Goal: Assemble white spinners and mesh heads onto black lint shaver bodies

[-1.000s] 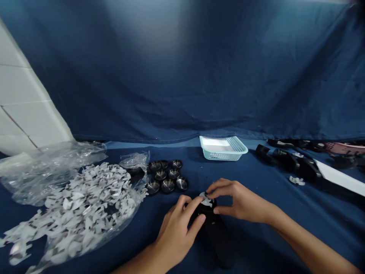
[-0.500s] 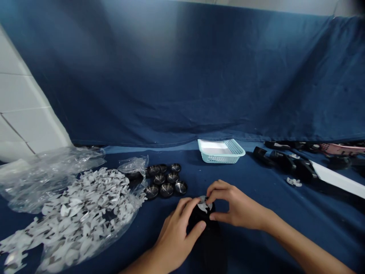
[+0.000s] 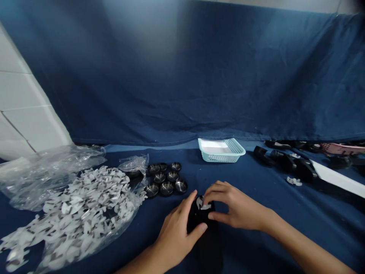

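A long black part (image 3: 209,243) lies on the blue cloth in front of me, with a small white-grey piece (image 3: 203,203) on its far, rounded end. Around the left side of that end is my left hand (image 3: 177,236), thumb and index finger touching its edge. My right hand (image 3: 232,205) is on the other side; its fingertips touch the white piece and its thumb rests by the black part's right edge. The underside of the white piece is hidden.
Many white pieces (image 3: 94,205) lie heaped on clear plastic (image 3: 48,167) at the left. Several black round cups (image 3: 167,188) stand beyond my left hand. A light-blue basket (image 3: 222,157) sits at the back. Black parts (image 3: 305,170) and a pink basket (image 3: 342,148) are at the right.
The white piece has turned on the black part. My left index finger has lifted off the white piece, and my right fingers have shifted slightly left.
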A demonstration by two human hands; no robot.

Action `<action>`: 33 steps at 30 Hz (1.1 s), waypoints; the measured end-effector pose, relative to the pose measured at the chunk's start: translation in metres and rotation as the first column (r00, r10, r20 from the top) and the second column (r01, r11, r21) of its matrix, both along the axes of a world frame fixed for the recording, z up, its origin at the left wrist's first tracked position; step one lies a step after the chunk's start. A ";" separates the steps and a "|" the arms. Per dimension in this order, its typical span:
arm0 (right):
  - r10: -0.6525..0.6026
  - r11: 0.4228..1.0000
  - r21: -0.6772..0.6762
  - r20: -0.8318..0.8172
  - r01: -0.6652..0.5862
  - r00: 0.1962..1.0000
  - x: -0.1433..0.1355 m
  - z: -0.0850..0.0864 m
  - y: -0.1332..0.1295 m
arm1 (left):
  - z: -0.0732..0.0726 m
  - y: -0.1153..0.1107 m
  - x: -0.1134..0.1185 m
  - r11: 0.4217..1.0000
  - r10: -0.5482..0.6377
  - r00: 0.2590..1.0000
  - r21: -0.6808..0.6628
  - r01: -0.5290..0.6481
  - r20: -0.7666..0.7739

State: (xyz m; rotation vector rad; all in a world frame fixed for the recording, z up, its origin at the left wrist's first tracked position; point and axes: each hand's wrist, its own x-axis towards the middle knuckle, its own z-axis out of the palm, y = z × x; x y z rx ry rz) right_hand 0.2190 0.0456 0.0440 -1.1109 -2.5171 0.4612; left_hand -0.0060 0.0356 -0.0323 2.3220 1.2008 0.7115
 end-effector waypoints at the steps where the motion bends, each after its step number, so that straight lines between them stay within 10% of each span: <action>1: -0.002 1.000 0.007 0.014 0.002 1.000 0.000 0.001 -0.001 | 0.000 0.000 0.000 1.000 -0.002 1.000 0.003 0.002 0.000; 15: -0.097 0.995 0.028 -0.024 0.098 0.995 -0.001 0.002 -0.002 | 0.000 -0.001 0.001 0.999 -0.030 0.999 0.026 0.029 0.016; 24: -0.154 0.970 -0.232 -0.368 0.070 0.917 0.000 0.008 -0.003 | -0.004 0.002 0.000 0.999 -0.033 0.999 0.016 0.032 0.033; 33: -0.319 0.934 -0.273 -0.338 0.232 0.886 0.004 -0.001 -0.001 | -0.001 -0.001 0.002 0.999 -0.039 0.998 -0.012 0.039 0.045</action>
